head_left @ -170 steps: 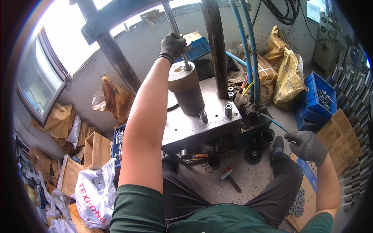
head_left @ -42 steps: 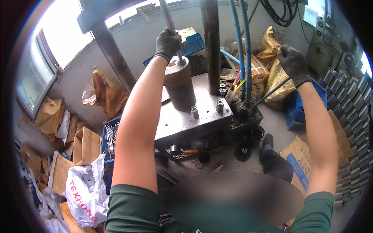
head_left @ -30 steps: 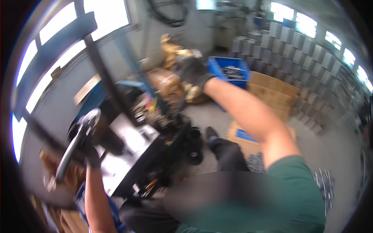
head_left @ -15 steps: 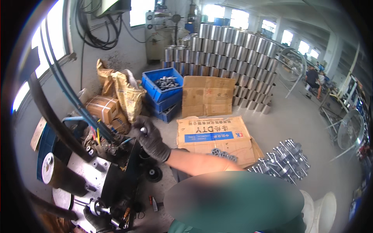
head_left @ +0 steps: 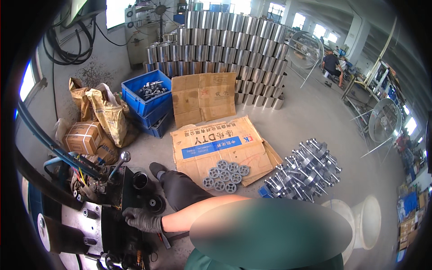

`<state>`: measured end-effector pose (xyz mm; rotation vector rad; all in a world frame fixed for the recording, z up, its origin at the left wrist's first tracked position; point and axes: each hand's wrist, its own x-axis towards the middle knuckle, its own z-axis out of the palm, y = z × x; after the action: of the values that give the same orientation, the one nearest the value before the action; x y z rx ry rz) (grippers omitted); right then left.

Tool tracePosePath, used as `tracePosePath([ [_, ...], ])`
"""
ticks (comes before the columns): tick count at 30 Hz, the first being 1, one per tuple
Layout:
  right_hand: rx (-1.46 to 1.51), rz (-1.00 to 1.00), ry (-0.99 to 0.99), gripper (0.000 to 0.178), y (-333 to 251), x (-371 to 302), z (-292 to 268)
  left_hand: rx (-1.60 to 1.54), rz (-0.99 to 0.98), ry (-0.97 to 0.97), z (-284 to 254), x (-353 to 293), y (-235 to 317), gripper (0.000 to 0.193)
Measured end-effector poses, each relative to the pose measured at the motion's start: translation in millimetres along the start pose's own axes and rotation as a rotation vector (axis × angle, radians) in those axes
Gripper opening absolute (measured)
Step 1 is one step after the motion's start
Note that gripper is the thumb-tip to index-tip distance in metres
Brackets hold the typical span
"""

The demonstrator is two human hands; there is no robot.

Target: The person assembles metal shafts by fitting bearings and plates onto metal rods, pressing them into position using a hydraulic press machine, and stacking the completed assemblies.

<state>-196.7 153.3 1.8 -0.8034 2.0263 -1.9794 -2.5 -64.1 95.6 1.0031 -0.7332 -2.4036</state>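
Note:
My right hand [head_left: 141,220], in a dark grey glove, hangs beside the black edge of the machine [head_left: 95,221] on the left. Its fingers are bent, but their tips and the palm are hidden, so I cannot tell whether it is closed. Above it stands a lever with a round metal knob [head_left: 125,156], which no hand touches. Along the lower edge of the picture shows a bright metal ring on a shaft [head_left: 106,260]. A grey-brown roller [head_left: 63,235] sticks out of the machine's pale face. My left hand is out of the picture.
Flat cardboard [head_left: 252,155] on the floor bears several grey spoked discs [head_left: 223,175]. Many rods with discs [head_left: 306,173] lie at right, near white spools [head_left: 370,222]. Blue crates [head_left: 148,108] stand before stacked metal cylinders [head_left: 222,51]. A person [head_left: 332,65] crouches far back.
My right hand has left the lever's knob and come down toward the machine's edge. My left hand, earlier at the shaft, has dropped out of view. The view has swung right.

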Motion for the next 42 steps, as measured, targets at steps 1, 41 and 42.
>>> tracePosePath([
  [1, 0.001, -0.001, 0.01, 0.033, 3, -1, 3, 0.048, 0.056, 0.069, 19, -11, -7, 0.048],
  [41, 0.146, -0.012, -0.49, 0.024, 59, -45, 53, 0.649, 0.119, -0.339, -12, 19, -136, 0.041],
  [42, 0.215, 0.04, -0.481, 0.024, 51, -47, 42, 0.735, 0.189, -0.407, -19, 33, -131, 0.042],
])
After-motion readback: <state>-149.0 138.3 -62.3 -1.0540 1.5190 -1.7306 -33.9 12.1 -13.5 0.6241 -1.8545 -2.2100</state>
